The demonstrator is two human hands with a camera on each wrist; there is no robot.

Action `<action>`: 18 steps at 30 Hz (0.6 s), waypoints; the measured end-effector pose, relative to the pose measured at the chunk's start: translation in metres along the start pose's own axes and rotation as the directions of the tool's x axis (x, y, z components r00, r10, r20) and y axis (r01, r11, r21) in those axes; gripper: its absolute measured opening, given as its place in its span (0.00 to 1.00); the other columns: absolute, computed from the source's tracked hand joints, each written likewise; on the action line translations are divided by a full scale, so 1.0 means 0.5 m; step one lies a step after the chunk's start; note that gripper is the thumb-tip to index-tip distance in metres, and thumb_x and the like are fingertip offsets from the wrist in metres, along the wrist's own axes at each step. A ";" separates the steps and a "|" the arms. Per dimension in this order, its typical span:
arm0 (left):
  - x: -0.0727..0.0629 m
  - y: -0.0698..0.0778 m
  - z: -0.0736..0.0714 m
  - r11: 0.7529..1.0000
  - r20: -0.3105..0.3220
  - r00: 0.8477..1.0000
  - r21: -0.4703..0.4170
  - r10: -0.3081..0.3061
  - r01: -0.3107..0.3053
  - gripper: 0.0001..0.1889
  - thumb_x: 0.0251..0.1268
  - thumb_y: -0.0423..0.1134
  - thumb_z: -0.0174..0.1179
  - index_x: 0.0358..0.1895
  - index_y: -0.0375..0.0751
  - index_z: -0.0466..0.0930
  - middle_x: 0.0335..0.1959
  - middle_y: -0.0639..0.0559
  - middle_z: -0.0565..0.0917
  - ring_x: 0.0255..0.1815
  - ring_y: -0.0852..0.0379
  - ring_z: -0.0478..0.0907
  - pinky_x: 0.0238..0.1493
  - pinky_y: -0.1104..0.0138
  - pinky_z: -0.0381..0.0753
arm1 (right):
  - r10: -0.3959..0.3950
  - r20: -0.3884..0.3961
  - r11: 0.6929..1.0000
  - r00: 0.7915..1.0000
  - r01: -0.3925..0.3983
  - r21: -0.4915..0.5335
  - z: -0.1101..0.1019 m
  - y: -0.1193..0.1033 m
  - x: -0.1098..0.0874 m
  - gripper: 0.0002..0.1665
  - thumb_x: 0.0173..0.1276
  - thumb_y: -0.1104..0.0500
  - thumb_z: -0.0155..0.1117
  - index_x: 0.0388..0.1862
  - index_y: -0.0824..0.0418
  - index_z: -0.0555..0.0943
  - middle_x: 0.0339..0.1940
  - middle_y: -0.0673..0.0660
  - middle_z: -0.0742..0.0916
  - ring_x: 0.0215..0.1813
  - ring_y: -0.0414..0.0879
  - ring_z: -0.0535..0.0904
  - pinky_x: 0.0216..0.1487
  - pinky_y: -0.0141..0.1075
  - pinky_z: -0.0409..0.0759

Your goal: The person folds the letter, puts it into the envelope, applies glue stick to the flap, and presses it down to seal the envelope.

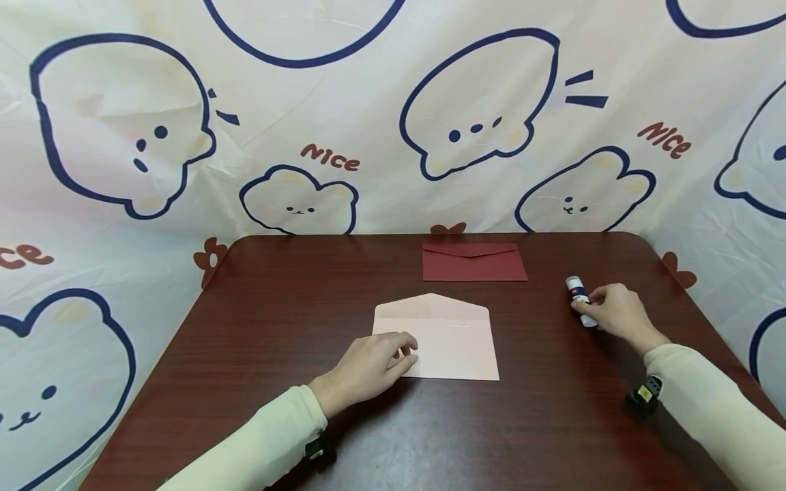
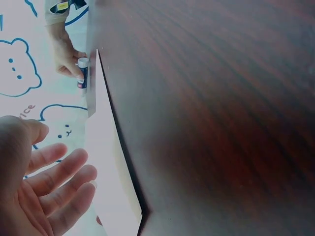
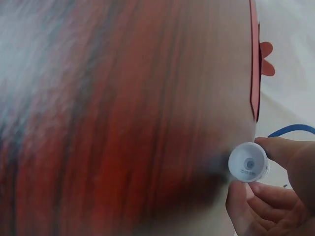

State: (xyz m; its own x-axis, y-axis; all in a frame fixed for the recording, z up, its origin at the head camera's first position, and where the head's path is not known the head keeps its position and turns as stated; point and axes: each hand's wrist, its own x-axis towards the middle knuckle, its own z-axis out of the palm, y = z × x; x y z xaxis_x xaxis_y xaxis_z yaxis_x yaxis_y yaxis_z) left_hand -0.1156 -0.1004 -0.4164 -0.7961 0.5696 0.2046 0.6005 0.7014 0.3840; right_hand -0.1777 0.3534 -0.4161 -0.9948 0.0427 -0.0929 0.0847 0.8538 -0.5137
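Observation:
A pale pink envelope [image 1: 448,348] lies on the table with its pointed flap spread open toward the far side. My left hand [image 1: 371,361] is over its lower left part, fingers loosely bent and holding nothing. In the left wrist view the fingertips [image 2: 88,172] come close to the paper; contact cannot be told. Off to the right, my right hand [image 1: 617,314] pinches a white and blue glue stick [image 1: 577,290] between thumb and fingers. The right wrist view shows the glue stick's round white end [image 3: 248,162], with the thumb on one side and fingers on the other.
A dark red envelope [image 1: 475,266], flap folded down, lies near the back edge of the brown wooden table [image 1: 276,293]. Behind and beside the table hangs a white cloth [image 1: 381,136] printed with blue bear outlines.

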 end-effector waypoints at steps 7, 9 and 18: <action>-0.001 0.001 -0.003 1.000 0.003 1.000 0.008 0.002 -0.002 0.05 0.71 0.42 0.60 0.44 0.51 0.84 0.34 0.62 0.87 0.32 0.70 0.79 0.32 0.71 0.78 | 0.020 0.003 1.000 1.000 -0.020 -0.003 0.005 0.009 0.005 0.35 0.70 0.49 0.67 0.55 0.82 0.74 0.33 0.69 0.84 0.24 0.43 0.79 0.26 0.36 0.82; -0.001 0.001 -0.002 1.000 0.006 1.000 0.004 -0.002 0.002 0.05 0.71 0.42 0.60 0.44 0.51 0.84 0.34 0.63 0.87 0.32 0.70 0.79 0.33 0.71 0.78 | 0.018 0.003 1.000 1.000 -0.018 -0.005 0.005 0.009 0.007 0.36 0.70 0.49 0.68 0.57 0.82 0.73 0.33 0.68 0.83 0.24 0.43 0.79 0.26 0.36 0.82; 0.000 0.003 0.000 1.000 0.019 1.000 0.007 0.004 -0.004 0.05 0.70 0.42 0.61 0.44 0.50 0.84 0.33 0.63 0.86 0.31 0.70 0.79 0.32 0.70 0.78 | 0.026 0.018 1.000 1.000 -0.026 -0.008 0.005 0.013 0.010 0.38 0.70 0.47 0.68 0.58 0.82 0.73 0.33 0.68 0.82 0.26 0.45 0.80 0.27 0.37 0.84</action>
State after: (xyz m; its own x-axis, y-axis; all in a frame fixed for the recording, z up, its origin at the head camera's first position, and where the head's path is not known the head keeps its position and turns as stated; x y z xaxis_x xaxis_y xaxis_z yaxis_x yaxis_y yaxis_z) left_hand -0.1147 -0.0997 -0.4158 -0.7923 0.5800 0.1892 0.6041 0.7023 0.3767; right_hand -0.1822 0.3577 -0.4221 -0.9910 0.0556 -0.1215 0.1099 0.8566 -0.5041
